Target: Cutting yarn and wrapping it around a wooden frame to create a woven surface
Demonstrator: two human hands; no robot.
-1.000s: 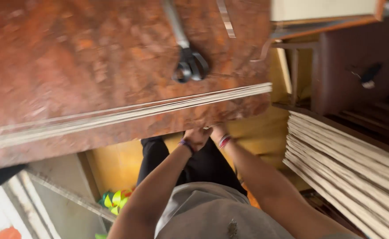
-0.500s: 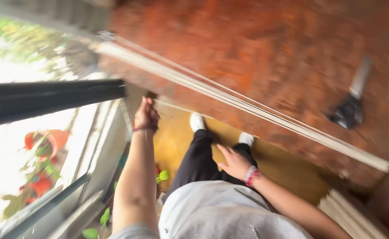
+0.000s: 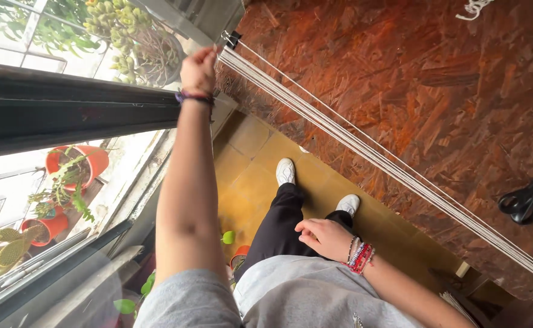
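A band of thin white cords (image 3: 376, 155) runs taut and parallel along the front edge of the reddish chipboard tabletop (image 3: 436, 79), gathered at the far corner beside a small black binder clip (image 3: 232, 39).

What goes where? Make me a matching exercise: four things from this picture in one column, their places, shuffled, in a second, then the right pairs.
Things:
1. left hand
2. right hand
3. scissors
4. binder clip

Places:
A. lying on the chipboard tabletop, beyond the cords, near the right edge of the view
B. raised to the end of the white cords at the table corner
C. low by the dark trousers, open, holding nothing
D. clamped at the table corner where the cords end

Pairs: 1-B, 2-C, 3-A, 4-D
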